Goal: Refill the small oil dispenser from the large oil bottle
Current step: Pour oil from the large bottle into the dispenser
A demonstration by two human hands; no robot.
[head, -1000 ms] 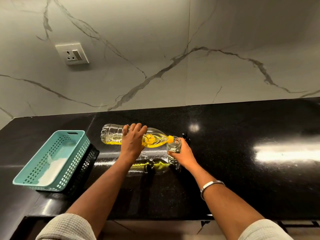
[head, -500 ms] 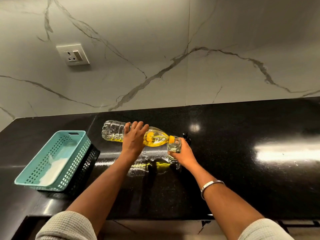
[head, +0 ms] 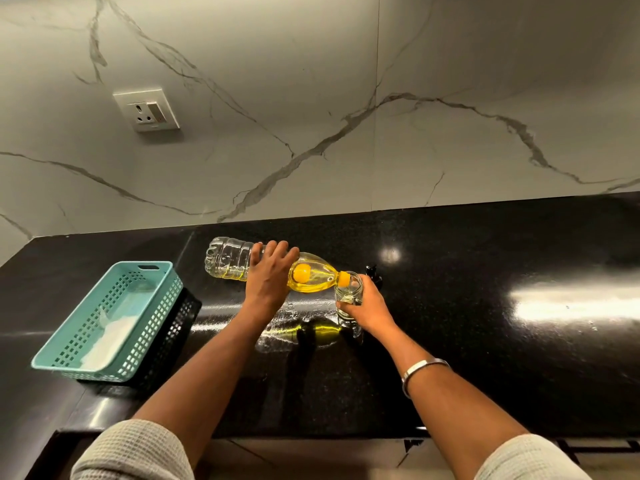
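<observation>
- Teal plastic basket (head: 104, 320) sits at the far left of the black surface (head: 485, 341), near its front edge, with something white lying in its bottom; a black basket (head: 173, 337) shows beneath and to the right of it.
- Between the baskets and the left forearm lies a strip of bare surface, and a wider bare stretch runs behind the baskets up to the marble wall (head: 346, 98).
- On that wall, above the baskets, is a white socket plate (head: 147, 109).
- Left hand (head: 268, 275) grips the large oil bottle (head: 228, 259) around its middle from above, fingers curled over the far side. The bottle is held close to level above the surface, base to the left, neck to the right; yellow oil has pooled in the shoulder and neck end.
- Its orange neck ring (head: 343, 278) meets the rim of the small oil dispenser (head: 348, 294), a clear glass jar standing upright on the surface.
- Right hand (head: 367, 310) wraps around the dispenser's lower body from the right side, steadying it. How much oil it contains cannot be told.
- Just behind that hand a small dark object (head: 373, 273) stands; its kind is unclear.
- A metal bangle (head: 420, 370) circles the right wrist.
- Right of the hands the surface runs open and glossy to the frame's edge, with bright glare patches; its front edge passes under both forearms.
</observation>
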